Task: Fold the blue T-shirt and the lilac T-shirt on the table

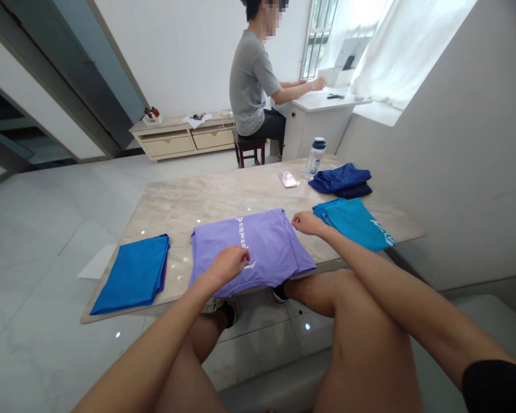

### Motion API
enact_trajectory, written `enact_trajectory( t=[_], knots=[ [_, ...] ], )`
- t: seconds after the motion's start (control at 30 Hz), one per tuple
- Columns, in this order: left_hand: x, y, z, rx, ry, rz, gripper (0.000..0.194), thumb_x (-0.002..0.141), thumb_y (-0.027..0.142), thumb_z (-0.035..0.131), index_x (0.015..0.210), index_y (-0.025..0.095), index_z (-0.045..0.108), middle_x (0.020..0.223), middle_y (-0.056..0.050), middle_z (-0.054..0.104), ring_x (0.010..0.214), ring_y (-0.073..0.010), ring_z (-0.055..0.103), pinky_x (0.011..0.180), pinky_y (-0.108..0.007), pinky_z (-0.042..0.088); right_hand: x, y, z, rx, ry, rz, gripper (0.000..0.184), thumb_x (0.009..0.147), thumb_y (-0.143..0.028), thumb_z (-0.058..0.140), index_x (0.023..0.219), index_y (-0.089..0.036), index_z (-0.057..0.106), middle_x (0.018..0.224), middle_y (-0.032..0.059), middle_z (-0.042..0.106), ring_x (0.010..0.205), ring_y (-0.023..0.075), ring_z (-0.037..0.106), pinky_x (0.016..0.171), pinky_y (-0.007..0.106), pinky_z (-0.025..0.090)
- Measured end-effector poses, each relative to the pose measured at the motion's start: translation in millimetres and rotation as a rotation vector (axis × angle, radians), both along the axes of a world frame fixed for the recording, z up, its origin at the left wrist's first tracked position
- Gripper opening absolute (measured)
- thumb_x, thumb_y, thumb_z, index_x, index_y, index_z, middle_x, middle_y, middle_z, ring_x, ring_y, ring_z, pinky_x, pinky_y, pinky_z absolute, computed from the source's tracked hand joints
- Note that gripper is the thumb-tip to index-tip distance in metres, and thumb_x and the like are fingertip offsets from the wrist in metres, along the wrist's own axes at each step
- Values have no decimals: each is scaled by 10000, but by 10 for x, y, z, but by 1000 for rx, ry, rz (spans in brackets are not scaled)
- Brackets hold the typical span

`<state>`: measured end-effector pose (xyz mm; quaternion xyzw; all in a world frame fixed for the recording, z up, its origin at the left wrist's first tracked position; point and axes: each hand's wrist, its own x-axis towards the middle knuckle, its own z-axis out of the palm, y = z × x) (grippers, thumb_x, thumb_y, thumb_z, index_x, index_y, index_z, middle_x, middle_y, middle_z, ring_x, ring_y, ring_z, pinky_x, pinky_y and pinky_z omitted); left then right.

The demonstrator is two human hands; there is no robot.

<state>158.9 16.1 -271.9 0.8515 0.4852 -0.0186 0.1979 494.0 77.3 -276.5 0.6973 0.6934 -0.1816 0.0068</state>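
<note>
A folded purple shirt (pixel 262 244) with white print lies on the marble table (pixel 198 201) in front of me. My left hand (pixel 227 265) rests on the shirt's middle with fingers curled, pinching the fabric. My right hand (pixel 306 222) is closed on the shirt's far right corner. My knees show below the table's near edge.
A folded blue shirt over a purple one (pixel 133 274) lies at the left. A teal shirt (pixel 355 222) and a dark blue pile (pixel 341 179) lie at the right, with a water bottle (pixel 316 156) and a small packet (pixel 289 179) behind. Another person sits at a white desk (pixel 313 112) beyond.
</note>
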Motion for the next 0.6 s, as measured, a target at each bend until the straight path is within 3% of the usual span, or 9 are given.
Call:
enact_trajectory(
  t=[0.2, 0.3, 0.43, 0.53, 0.6],
  knots=[
    [1134, 75, -22, 5, 28, 85, 320, 984, 174, 574, 1160, 188, 841, 1175, -177, 842, 1133, -336, 797, 943, -411, 606, 203, -206, -24, 38, 41, -211, 360, 1041, -232, 551, 1237, -140, 838, 1191, 171, 846, 1174, 271, 790, 883, 256, 566],
    [1579, 30, -81, -8, 51, 122, 383, 1033, 327, 598, 1225, 82, 822, 1235, -298, 801, 1177, -420, 786, 955, -480, 617, 235, -266, -50, 58, 66, -268, 362, 1045, -260, 556, 1244, -148, 837, 1174, 170, 847, 1177, 276, 789, 897, 261, 568],
    [2005, -62, -156, -66, 95, 135, 617, 987, 547, 710, 1274, 8, 800, 1286, -363, 763, 1248, -483, 747, 1000, -522, 616, 231, -316, -118, 65, 96, -306, 326, 1035, -256, 588, 1205, -158, 848, 1186, 170, 845, 1187, 282, 786, 917, 263, 560],
    [2210, -94, -211, -94, 118, 149, 618, 950, 485, 771, 1336, 2, 771, 1374, -354, 733, 1330, -501, 695, 1058, -543, 593, 211, -327, -193, 63, 114, -333, 316, 1035, -259, 600, 1195, -147, 849, 1248, 197, 826, 1239, 312, 767, 952, 285, 552],
    [2279, -83, -243, -125, 107, 165, 519, 945, 360, 769, 1343, 25, 770, 1406, -333, 727, 1353, -491, 680, 1079, -545, 579, 195, -320, -241, 54, 136, -347, 318, 1031, -265, 617, 1219, -141, 842, 1297, 214, 808, 1271, 317, 753, 976, 287, 545]
  ],
)
